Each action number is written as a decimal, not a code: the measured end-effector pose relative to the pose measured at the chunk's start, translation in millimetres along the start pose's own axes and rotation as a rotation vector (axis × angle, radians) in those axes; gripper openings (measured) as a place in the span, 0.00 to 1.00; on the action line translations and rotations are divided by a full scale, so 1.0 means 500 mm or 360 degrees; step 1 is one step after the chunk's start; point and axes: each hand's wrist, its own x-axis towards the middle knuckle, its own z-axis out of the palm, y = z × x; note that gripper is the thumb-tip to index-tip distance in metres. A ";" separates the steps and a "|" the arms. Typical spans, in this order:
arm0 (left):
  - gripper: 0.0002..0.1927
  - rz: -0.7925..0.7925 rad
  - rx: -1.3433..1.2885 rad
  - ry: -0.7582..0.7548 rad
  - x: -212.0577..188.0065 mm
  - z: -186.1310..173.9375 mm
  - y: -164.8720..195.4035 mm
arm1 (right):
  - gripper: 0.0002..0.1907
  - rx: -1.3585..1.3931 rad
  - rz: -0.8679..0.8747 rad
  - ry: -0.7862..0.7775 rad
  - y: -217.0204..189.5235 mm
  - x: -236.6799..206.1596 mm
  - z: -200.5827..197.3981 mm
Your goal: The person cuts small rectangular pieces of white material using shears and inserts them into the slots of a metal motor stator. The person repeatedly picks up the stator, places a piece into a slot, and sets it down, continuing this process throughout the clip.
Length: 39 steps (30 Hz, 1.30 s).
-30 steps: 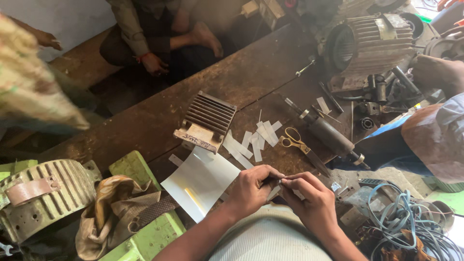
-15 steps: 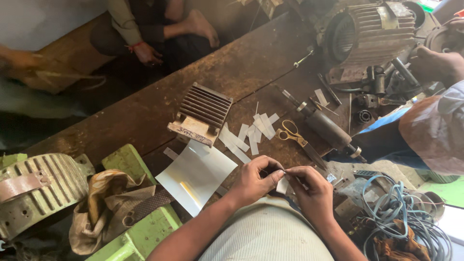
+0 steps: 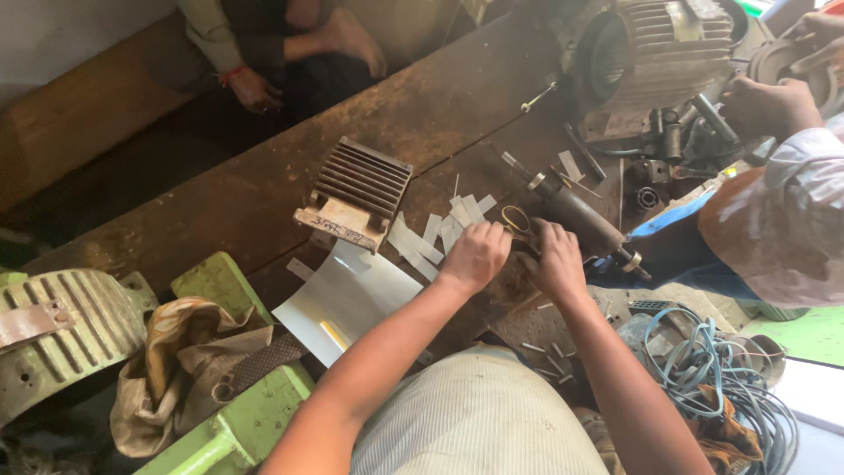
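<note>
On the table (image 3: pixel 264 189) I note cut paper strips (image 3: pixel 440 230) just left of my left hand (image 3: pixel 477 255), its grip curled shut; contents hidden. Strips judged light, flimsy; pinch by the edges. Right hand (image 3: pixel 556 262) closed near yellow-handled scissors (image 3: pixel 517 220). Room cluttered; motor (image 3: pixel 655 44) beyond.

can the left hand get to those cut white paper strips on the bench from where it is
Probably yes. The left hand sits right beside the white paper strips, which lie loose on the wooden bench just to its left. Nothing stands between them; the finned metal block lies beyond the strips.
</note>
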 end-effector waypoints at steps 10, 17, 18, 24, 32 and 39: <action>0.17 -0.0073 0.0100 0.0202 -0.157 0.107 0.050 | 0.16 0.0039 0.0355 -0.0451 0.024 -0.082 0.094; 0.20 -0.0110 0.0100 0.0055 -0.152 0.098 0.053 | 0.19 -0.0030 0.0424 -0.0757 0.020 -0.023 0.078; 0.20 -0.0102 0.0125 0.0061 -0.152 0.095 0.052 | 0.21 0.0112 0.0499 -0.0878 0.024 -0.014 0.074; 0.20 -0.0198 0.0043 0.0023 -0.156 0.084 0.055 | 0.17 -0.0124 0.0190 -0.0582 -0.004 -0.080 0.083; 0.08 -0.0153 -0.0175 0.0024 -0.096 0.069 0.032 | 0.17 0.0251 0.0511 -0.0475 0.037 -0.023 0.078; 0.05 -0.0321 -0.0144 0.0125 -0.050 0.065 0.008 | 0.22 0.0742 0.1537 -0.0618 -0.001 -0.083 0.058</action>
